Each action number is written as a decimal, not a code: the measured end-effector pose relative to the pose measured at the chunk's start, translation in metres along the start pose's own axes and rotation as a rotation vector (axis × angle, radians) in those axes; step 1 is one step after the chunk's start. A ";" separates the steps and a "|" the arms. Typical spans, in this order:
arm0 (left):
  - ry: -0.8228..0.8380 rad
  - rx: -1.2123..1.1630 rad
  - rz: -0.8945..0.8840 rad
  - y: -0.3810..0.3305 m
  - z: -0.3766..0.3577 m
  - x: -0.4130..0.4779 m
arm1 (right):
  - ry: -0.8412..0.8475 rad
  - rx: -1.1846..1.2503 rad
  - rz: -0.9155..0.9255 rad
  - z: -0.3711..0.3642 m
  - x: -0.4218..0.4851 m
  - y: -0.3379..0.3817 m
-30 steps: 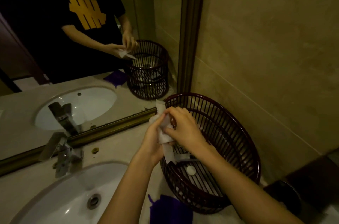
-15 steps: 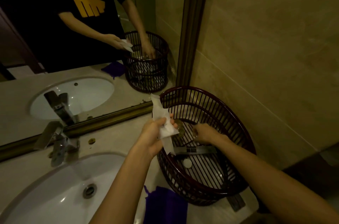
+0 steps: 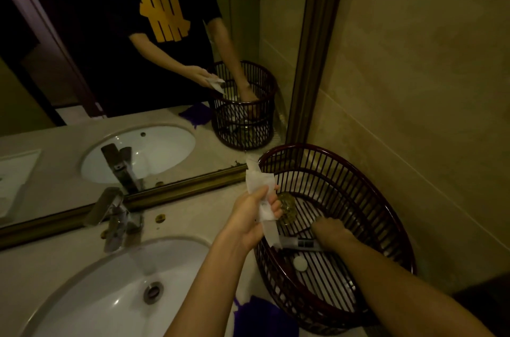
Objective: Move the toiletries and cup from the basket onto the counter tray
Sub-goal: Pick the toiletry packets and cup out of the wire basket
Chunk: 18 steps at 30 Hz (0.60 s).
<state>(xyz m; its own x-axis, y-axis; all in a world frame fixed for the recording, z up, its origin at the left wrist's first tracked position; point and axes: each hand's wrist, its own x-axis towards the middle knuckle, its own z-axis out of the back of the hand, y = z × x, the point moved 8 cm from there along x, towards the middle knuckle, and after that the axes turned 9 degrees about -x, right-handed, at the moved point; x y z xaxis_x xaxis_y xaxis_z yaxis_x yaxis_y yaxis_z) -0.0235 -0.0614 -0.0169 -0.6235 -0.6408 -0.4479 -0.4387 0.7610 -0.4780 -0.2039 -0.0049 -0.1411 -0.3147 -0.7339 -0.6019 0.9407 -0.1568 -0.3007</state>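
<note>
— Can any writing be read?
— None; the packets [image 3: 262, 193] are too blurred.
— The setting?
— A dim bathroom: pale worktop [image 3: 190, 215], sink [image 3: 91, 289] lower left, mirror [image 3: 116, 60] above.
— The hands?
— Left hand [image 3: 252, 215] fingers are clamped on the packets at centre frame. Right hand [image 3: 331, 229] is lowered into the basket [image 3: 386, 215], lower right; its fingers cannot be told.

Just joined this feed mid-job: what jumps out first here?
The dark slatted round basket against the right wall, with the right hand reaching down inside it. Beside its rim, the left hand grips white paper sachets. A clear glass cup and small white round cap lie inside.
</note>
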 end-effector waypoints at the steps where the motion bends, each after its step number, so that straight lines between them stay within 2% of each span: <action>1: 0.002 0.004 0.002 0.000 0.000 0.000 | 0.019 0.002 0.003 0.005 -0.004 0.000; 5: 0.025 -0.005 0.017 0.000 -0.002 0.001 | 0.084 -0.011 0.009 0.037 -0.037 -0.009; 8: 0.048 -0.009 0.020 -0.001 -0.002 0.001 | 0.023 0.074 -0.029 0.060 -0.074 -0.031; 13: 0.075 0.003 0.012 -0.001 -0.003 0.001 | -0.237 0.614 -0.094 0.092 -0.135 -0.075; 16: 0.094 0.024 0.013 -0.001 -0.003 0.002 | -0.434 0.886 -0.015 0.120 -0.176 -0.065; 18: 0.113 0.052 0.006 -0.002 -0.005 0.002 | -0.464 0.948 0.055 0.132 -0.188 -0.040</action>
<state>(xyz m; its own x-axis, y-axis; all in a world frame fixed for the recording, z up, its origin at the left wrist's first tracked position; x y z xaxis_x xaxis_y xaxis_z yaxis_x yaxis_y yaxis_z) -0.0270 -0.0633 -0.0134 -0.6959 -0.6189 -0.3643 -0.4030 0.7564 -0.5153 -0.1654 0.0524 0.0819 -0.3781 -0.9050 -0.1951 0.7289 -0.4209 0.5399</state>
